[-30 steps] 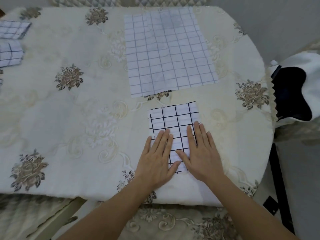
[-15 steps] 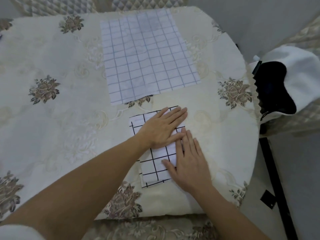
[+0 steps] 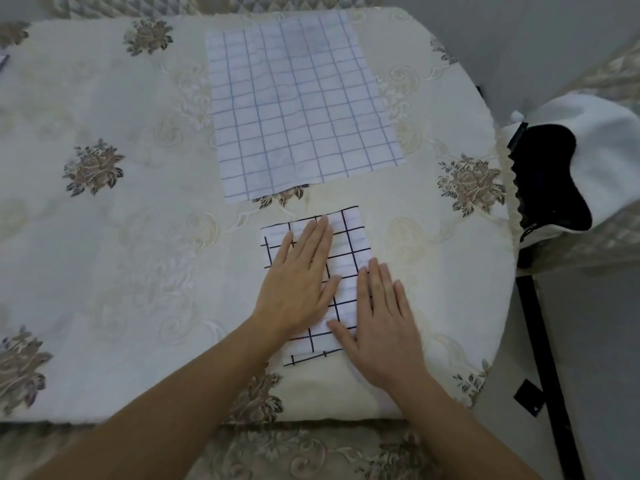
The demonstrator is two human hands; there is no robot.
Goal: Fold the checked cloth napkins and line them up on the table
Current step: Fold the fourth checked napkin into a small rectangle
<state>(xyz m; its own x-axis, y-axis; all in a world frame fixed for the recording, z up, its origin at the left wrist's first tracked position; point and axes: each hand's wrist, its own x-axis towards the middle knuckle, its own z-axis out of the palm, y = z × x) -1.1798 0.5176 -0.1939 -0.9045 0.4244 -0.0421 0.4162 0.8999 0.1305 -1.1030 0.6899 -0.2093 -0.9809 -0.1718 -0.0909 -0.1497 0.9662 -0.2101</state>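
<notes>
Head view, folded napkin: The black-checked napkin (image 3: 349, 237) lay folded into a narrow rectangle near the table's front edge, right of centre.
Left hand: The left hand (image 3: 298, 282) lay flat on the napkin's upper left part, fingers straight and gripping nothing, probably pressing the fold down.
Right hand: The right hand (image 3: 381, 327) lay flat along the napkin's right edge, thumb on the cloth, released and holding nothing. It was likely pinning the layers so they would not slip.
Unfolded napkin: 1 larger blue-checked napkin (image 3: 298, 109) lay spread out just beyond the folded one, not touching it, seemingly kept within reach for its turn.
Surface: A cream embroidered tablecloth (image 3: 138, 237) with brown flower motifs covered the table, whose right end was rounded.
Room: A black-and-white item (image 3: 554, 174), too unclear to name, sat beside the table's right end. A quilted chair back (image 3: 138, 3) showed at the far edge.
</notes>
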